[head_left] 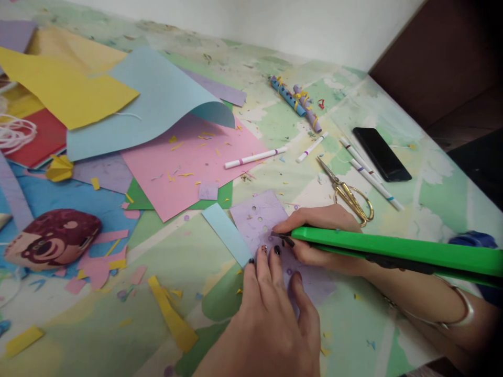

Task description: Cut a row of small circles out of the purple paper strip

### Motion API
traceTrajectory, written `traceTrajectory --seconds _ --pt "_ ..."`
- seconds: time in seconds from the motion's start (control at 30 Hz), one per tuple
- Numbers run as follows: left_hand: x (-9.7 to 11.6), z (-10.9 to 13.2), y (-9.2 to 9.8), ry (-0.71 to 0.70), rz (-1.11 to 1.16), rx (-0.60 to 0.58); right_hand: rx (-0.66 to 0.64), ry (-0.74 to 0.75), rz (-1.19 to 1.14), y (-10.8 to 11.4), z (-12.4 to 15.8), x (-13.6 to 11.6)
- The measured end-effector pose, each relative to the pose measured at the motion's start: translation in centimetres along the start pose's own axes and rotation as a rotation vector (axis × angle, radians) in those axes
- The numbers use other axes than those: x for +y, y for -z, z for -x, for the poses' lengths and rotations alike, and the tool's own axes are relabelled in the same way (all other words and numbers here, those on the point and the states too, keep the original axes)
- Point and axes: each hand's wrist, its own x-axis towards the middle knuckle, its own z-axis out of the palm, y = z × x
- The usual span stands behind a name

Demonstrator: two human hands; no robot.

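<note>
A lavender paper strip with a row of small holes lies on the patterned tablecloth. My left hand rests on it with outstretched fingers, holding it flat against the table. A light blue paper strip lies along its left side, by my left fingertips. From the right, my right hand is closed round a long bright green tool with a dark underside; its exact kind is unclear. My right fingertips are at the lavender strip, close to the holes, and partly hide it. Small purple paper discs lie around.
Gold-handled scissors, several white markers and a black phone lie to the right. Two decorated paper tubes lie farther back. Coloured sheets, paper scraps and a maroon bear-print case cover the left.
</note>
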Motion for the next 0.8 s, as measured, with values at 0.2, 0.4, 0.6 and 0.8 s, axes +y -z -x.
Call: traceTrajectory --seconds 0.2,0.4,0.6,0.8 --pt "0.31 0.0 0.01 0.035 0.077 0.015 -0.023 0.008 -0.006 0.14 0.0 -0.02" --pt "0.08 -0.04 0.12 0.018 0.063 -0.003 -0.02 0.013 -0.037 -0.01 -0.04 0.18" --pt "0.1 0.02 0.21 0.01 0.046 -0.012 -0.057 0.041 -0.068 -0.06 -0.05 0.68" --pt "0.31 -0.01 0.12 0.035 0.081 0.016 -0.038 0.025 -0.029 0.06 -0.15 0.32"
